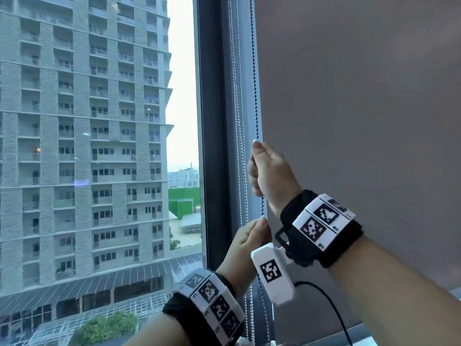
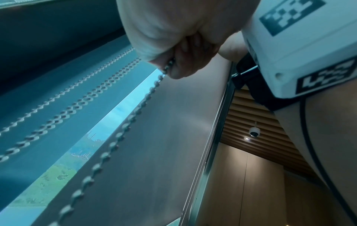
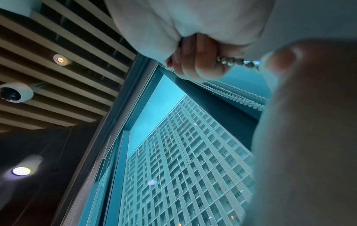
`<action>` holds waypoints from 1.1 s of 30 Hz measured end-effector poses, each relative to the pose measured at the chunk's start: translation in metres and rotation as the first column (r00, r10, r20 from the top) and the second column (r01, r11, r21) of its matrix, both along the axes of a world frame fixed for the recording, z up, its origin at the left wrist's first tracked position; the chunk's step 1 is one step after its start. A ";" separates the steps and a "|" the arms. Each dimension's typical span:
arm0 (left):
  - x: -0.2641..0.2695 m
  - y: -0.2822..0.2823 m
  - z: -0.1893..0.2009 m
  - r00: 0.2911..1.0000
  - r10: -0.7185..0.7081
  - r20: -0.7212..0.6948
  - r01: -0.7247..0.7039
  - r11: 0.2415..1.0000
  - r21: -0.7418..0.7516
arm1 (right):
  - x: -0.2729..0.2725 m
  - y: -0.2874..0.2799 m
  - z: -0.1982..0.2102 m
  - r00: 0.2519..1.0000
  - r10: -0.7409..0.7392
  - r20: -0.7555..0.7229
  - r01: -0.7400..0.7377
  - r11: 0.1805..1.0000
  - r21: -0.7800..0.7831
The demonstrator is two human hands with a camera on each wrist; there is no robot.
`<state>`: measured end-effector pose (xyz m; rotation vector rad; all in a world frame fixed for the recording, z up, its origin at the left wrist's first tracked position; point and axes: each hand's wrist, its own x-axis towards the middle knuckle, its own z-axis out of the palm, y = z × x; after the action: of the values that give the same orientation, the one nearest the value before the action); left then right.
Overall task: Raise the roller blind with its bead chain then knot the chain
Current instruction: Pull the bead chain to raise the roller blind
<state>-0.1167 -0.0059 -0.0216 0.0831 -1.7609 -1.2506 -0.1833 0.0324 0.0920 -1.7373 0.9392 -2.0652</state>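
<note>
While both hands hold the same strand of the bead chain, the right hand is on top and the left hand is just under it. Each hand is closed in a fist around the beads, thumb up, probably so the little balls cannot slip. One hand can pull down while the other moves up for a new hold. Just right of the hands hangs the grey blind, and it covers that side of the window. More chains hang just left of the hands. No knot shows yet, so raising comes first, I think.
</note>
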 end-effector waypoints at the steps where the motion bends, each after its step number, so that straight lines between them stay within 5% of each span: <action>1: 0.001 0.001 -0.001 1.000 0.000 0.007 0.000 1.000 -0.003 | 0.000 0.000 -0.002 0.999 -0.025 -0.020 0.025 1.000 -0.016; 11: 0.012 -0.006 0.004 0.945 0.076 0.317 -0.036 0.990 -0.133 | -0.007 0.000 -0.017 0.981 -0.159 -0.114 0.151 0.986 -0.074; 18: 0.022 -0.013 0.065 0.963 0.269 0.010 -0.256 0.926 -0.278 | -0.016 0.008 -0.018 0.974 -0.176 -0.142 0.171 0.984 -0.051; 24: 0.017 -0.023 0.102 0.844 0.436 -0.311 -0.525 0.791 -0.316 | -0.017 0.010 -0.021 0.993 -0.081 -0.083 0.079 0.996 -0.036; 26: 0.011 -0.023 0.112 0.819 0.474 -0.324 -0.563 0.773 -0.292 | -0.016 0.010 -0.022 0.996 -0.046 -0.073 0.043 0.998 -0.039; 29: 0.001 -0.015 0.129 0.869 0.399 -0.292 -0.470 0.849 -0.239 | -0.015 0.008 -0.027 0.995 -0.026 -0.093 0.023 0.999 -0.035; 33: -0.011 -0.010 0.145 0.913 0.397 -0.099 -0.408 0.896 -0.174 | -0.017 0.005 -0.034 0.986 -0.070 -0.149 0.067 0.997 -0.025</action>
<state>-0.1277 -0.0160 0.1235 0.2815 -1.6938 -0.7720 -0.1998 0.0375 0.0577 -1.9189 1.0386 -2.0137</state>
